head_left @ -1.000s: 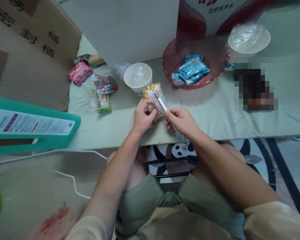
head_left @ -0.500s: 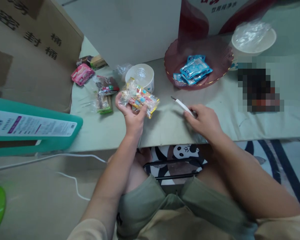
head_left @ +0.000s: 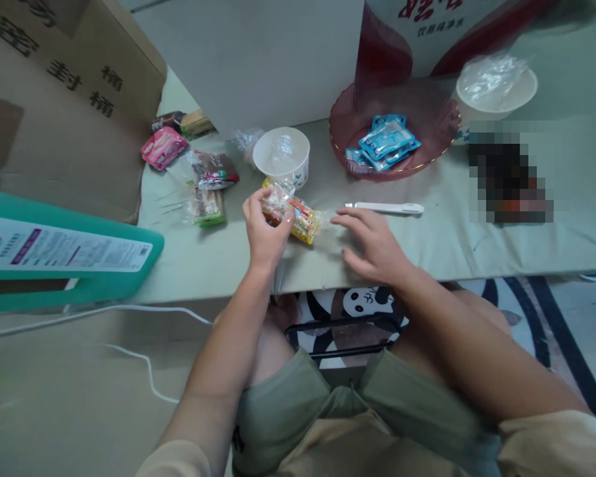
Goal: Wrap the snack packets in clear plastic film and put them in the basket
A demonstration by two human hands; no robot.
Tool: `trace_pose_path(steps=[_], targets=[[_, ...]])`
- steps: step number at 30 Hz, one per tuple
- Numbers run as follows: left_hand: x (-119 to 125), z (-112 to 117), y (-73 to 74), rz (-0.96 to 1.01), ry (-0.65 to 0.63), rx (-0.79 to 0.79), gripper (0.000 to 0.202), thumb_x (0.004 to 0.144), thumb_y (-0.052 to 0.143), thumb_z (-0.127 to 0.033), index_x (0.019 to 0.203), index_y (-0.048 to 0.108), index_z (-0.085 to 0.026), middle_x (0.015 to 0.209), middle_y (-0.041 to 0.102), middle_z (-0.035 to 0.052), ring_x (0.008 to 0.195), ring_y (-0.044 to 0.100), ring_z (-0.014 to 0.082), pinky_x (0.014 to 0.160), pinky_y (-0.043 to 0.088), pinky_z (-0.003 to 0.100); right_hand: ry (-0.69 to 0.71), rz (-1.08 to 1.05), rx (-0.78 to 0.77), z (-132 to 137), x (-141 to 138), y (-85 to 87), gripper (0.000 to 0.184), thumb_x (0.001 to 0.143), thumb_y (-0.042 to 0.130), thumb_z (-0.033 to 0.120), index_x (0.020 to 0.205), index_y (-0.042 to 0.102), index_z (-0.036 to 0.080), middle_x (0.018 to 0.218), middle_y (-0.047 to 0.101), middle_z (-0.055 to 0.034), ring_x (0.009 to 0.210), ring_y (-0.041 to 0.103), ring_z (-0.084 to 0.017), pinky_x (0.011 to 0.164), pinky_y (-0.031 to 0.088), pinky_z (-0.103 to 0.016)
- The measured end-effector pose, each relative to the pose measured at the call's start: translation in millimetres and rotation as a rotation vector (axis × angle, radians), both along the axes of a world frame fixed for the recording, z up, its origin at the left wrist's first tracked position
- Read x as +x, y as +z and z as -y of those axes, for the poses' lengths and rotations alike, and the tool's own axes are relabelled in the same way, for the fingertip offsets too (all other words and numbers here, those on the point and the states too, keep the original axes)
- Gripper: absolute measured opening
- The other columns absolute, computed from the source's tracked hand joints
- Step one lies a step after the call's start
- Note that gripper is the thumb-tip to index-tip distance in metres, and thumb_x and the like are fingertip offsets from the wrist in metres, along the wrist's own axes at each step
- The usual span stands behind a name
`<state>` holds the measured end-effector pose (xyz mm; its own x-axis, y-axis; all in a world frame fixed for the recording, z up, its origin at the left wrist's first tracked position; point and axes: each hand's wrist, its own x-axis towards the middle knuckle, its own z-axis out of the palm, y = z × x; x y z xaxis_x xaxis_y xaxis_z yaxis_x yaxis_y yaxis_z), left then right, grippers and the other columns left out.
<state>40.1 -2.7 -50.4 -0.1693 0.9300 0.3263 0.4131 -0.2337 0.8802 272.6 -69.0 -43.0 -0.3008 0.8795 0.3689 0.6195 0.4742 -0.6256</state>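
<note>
My left hand (head_left: 268, 228) is closed on a crinkly yellow plastic snack packet (head_left: 303, 224) with colourful print, held low over the table in front of the paper bowl. Just right of the packet is my right hand (head_left: 370, 245), its fingers apart and nothing in them. Beyond those fingers a white utility knife (head_left: 387, 208) lies flat on the cloth. A white paper bowl (head_left: 281, 156) with clear plastic inside stands behind the packet. Several blue sachets (head_left: 388, 142) lie in a pink glass dish (head_left: 439, 149) farther back.
Several snack packs (head_left: 209, 199) and a pink packet (head_left: 164, 148) lie at left, by a cardboard box (head_left: 79, 152) and a green jug (head_left: 123, 278). A white box (head_left: 258, 59) stands behind. Another paper bowl (head_left: 499, 106) with plastic is at right, near a blurred-out item (head_left: 511, 179).
My right hand has let go of the utility knife, which now lies on the table, and has moved left toward the packet. The packet is slightly lower and turned in my left hand.
</note>
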Motion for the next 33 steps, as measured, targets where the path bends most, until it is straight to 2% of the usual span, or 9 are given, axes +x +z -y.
trace_pose_path(steps=[5,8,11,20,22,24,26,29,33], targets=[[-0.7,-0.3,10.6,-0.060,0.027,-0.109,0.016,0.086,0.072,-0.032,0.089,0.061,-0.020,0.088,0.061,0.0009,0.084,0.060,0.0161,0.079,0.048,0.027,0.033,0.017,-0.035,-3.6,-17.3,-7.8,0.053,0.086,0.061,0.028,0.139,0.058,0.025,0.144,0.060,-0.0145,0.128,0.056,-0.034,0.105,0.044,-0.052],[-3.6,1.4,20.3,-0.087,0.050,-0.196,0.018,0.086,0.068,-0.028,0.075,0.056,-0.020,0.067,0.054,-0.0039,0.062,0.050,0.0115,0.063,0.039,0.024,-0.002,-0.009,-0.066,-9.4,-11.8,-4.7,0.027,0.085,0.058,0.021,0.109,0.069,0.024,0.111,0.070,-0.0119,0.103,0.063,-0.030,0.091,0.047,-0.047],[-10.1,-1.8,26.6,-0.025,0.086,-0.229,0.022,0.082,0.065,-0.019,0.064,0.052,-0.019,0.059,0.049,-0.0053,0.057,0.045,0.0102,0.057,0.034,0.023,-0.028,-0.143,-0.080,-12.0,2.1,0.8,0.011,0.078,0.055,0.017,0.083,0.061,0.024,0.094,0.070,-0.0068,0.093,0.064,-0.026,0.086,0.048,-0.043],[-35.4,-12.1,20.1,-0.113,0.236,-0.291,0.013,0.079,0.065,-0.021,0.070,0.056,-0.019,0.063,0.054,-0.0033,0.059,0.053,0.0118,0.059,0.043,0.024,-0.521,-0.536,-0.095,-18.0,36.7,-8.5,0.012,0.071,0.048,0.015,0.076,0.045,0.026,0.078,0.059,-0.0006,0.074,0.059,-0.018,0.074,0.046,-0.036],[-40.9,-10.9,20.5,-0.191,0.163,-0.125,0.017,0.078,0.070,-0.027,0.090,0.061,-0.020,0.089,0.068,0.0031,0.085,0.066,0.0173,0.077,0.053,0.029,-0.562,-0.531,0.019,-15.3,37.2,-5.8,0.012,0.076,0.047,0.016,0.081,0.049,0.026,0.080,0.058,-0.0017,0.076,0.058,-0.019,0.075,0.047,-0.037],[-43.4,-8.2,23.9,-0.326,-0.075,0.023,0.036,0.074,0.076,-0.035,0.105,0.063,-0.022,0.122,0.069,0.0086,0.121,0.064,0.0254,0.101,0.052,0.038,-0.466,-0.446,0.141,-9.9,32.7,-0.5,0.012,0.081,0.050,0.021,0.090,0.054,0.027,0.087,0.061,-0.0038,0.083,0.061,-0.022,0.079,0.048,-0.040],[-42.6,-5.0,28.5,-0.486,-0.353,0.059,0.042,0.072,0.078,-0.039,0.108,0.066,-0.023,0.133,0.069,0.0095,0.136,0.057,0.0299,0.114,0.046,0.045,-0.291,-0.246,0.207,-4.4,24.4,4.6,0.016,0.083,0.057,0.027,0.099,0.058,0.026,0.098,0.066,-0.0064,0.094,0.063,-0.026,0.086,0.048,-0.043],[-37.9,-1.1,32.8,-0.595,-0.489,-0.034,0.022,0.083,0.066,-0.036,0.098,0.072,-0.021,0.112,0.078,0.0089,0.111,0.070,0.0259,0.102,0.053,0.041,-0.191,0.077,0.169,-1.2,12.5,7.1,0.021,0.087,0.062,0.028,0.108,0.065,0.026,0.116,0.069,-0.0088,0.111,0.063,-0.029,0.095,0.044,-0.046],[-29.8,3.7,34.2,-0.454,-0.356,-0.191,0.019,0.084,0.060,-0.033,0.081,0.071,-0.019,0.074,0.074,0.0047,0.067,0.067,0.0162,0.067,0.053,0.029,-0.444,0.189,0.141,-5.0,10.8,5.4,0.022,0.092,0.057,0.020,0.107,0.070,0.028,0.123,0.068,-0.0094,0.119,0.059,-0.033,0.099,0.040,-0.050]])
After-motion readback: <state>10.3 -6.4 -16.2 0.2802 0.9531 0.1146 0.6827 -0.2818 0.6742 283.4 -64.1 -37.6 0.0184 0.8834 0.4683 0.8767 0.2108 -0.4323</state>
